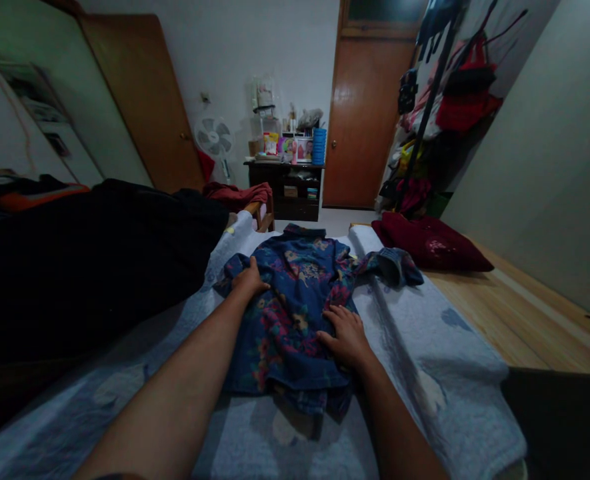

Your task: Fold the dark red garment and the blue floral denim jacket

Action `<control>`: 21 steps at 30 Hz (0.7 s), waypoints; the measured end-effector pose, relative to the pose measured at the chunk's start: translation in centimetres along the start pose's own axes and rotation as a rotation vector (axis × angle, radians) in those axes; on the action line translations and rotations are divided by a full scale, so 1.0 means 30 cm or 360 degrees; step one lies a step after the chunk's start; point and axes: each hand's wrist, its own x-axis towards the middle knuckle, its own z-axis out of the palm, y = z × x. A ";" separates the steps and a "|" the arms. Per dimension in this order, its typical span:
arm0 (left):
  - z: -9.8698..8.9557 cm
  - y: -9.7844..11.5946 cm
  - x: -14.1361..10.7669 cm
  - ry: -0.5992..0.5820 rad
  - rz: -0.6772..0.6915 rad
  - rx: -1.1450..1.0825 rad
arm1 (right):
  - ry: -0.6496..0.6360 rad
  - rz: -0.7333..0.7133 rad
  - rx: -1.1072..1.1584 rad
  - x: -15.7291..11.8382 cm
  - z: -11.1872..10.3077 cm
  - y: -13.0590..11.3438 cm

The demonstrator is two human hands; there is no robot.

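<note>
A blue denim shirt with a pink and yellow floral print lies spread on the bed, its collar at the far end. Its right sleeve stretches out to the side, while the left one is bunched close to the body. My left hand rests on the shirt's left side by that bunched sleeve, two digits visibly apart and the others partly hidden. On the lower right part of the shirt lies my right hand, its fingers spread over the cloth.
A pale blue patterned sheet covers the bed. Dark cloth is heaped at left, and a maroon cushion lies at right. Beyond the bed stand a white fan, a dark cabinet and a wooden door.
</note>
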 end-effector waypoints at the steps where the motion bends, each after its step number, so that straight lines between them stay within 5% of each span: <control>1: 0.003 0.002 0.006 -0.0005 0.0024 0.0013 | 0.0006 -0.0003 0.0002 0.000 0.000 0.000; 10: -0.002 0.029 0.000 0.0171 0.0271 0.0029 | 0.0057 -0.0034 0.0034 -0.006 -0.003 0.000; 17: -0.086 0.018 0.000 0.0508 0.0208 -0.0024 | 0.0207 -0.0078 0.0192 -0.008 0.004 0.016; 21: -0.082 0.009 -0.002 0.0621 0.0158 -0.0056 | 0.0359 -0.0048 0.0293 -0.009 0.005 0.022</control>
